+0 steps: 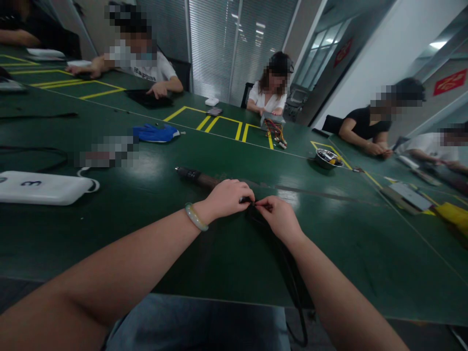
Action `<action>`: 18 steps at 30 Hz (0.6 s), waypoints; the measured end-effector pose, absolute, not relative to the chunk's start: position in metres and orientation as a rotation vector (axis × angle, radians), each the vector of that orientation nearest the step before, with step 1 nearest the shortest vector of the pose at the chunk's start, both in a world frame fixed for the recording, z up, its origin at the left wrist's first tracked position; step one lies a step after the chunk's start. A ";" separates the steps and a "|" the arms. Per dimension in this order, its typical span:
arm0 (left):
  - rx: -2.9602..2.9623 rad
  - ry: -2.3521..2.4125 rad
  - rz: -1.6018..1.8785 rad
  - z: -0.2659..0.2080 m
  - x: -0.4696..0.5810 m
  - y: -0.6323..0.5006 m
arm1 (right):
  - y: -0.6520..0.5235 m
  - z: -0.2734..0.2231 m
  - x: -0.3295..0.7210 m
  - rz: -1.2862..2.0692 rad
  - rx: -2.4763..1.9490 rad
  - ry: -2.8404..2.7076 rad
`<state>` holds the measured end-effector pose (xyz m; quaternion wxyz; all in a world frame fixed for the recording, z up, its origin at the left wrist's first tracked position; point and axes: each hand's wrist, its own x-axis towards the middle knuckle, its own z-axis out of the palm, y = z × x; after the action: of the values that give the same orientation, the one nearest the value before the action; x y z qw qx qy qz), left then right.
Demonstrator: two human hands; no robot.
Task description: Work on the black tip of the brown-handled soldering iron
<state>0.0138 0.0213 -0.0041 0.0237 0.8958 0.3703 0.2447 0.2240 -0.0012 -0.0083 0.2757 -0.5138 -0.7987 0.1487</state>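
A dark electric screwdriver (199, 178) with a metal tip lies on the green table, pointing to the far left. My left hand (231, 197) is closed around its rear end, the fingers curled over a small black part. Close against those fingertips, my right hand (280, 214) pinches the end of a black cable (292, 273). The fingers hide how cable and screwdriver meet, so I cannot tell whether they are joined. From my right hand the cable runs towards me and hangs in a loop over the table's near edge.
To the left lie a white power bank-like case (44, 187) marked 3 and a blue glove (155, 133). Across the table (351, 253) are a metal bowl (328, 159) of parts and a grey box (272, 121) with coloured wires. Several people sit around it.
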 end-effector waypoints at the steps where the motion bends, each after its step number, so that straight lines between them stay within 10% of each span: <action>1: 2.771 1.145 0.760 -0.004 0.014 0.021 | -0.002 -0.008 0.224 0.396 -1.382 -2.150; 18: 2.773 1.157 0.754 -0.005 0.014 0.022 | 0.001 -0.012 0.217 0.526 -1.608 -2.063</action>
<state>0.0145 0.0216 -0.0049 0.0219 0.8948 0.3735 0.2435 0.2167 0.0007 -0.0115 0.2348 -0.5858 -0.7516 0.1918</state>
